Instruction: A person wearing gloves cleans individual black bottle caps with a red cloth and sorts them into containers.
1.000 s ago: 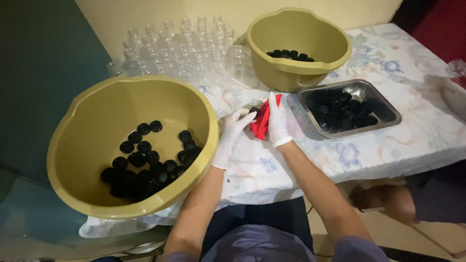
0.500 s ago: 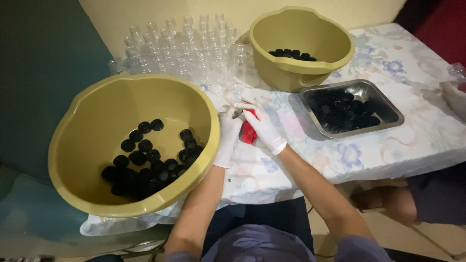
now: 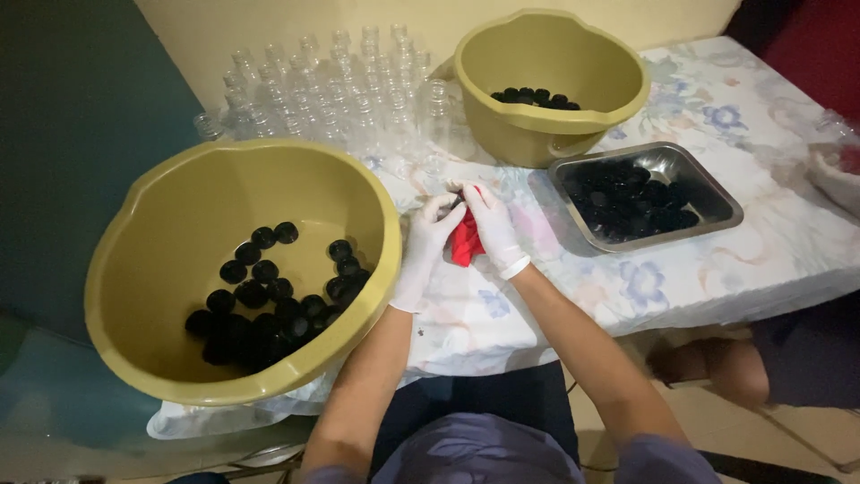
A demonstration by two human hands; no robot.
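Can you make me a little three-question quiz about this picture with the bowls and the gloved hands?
1. True or false: both hands wear white gloves.
2. What colour is the cloth between the hands?
A. blue
B. red
C. green
3. Where do the black caps lie?

Key
1. True: the left hand and the right hand are both gloved.
2. B: the red cloth.
3. In the big yellow bowl on the left, the far yellow bowl and the metal tray.
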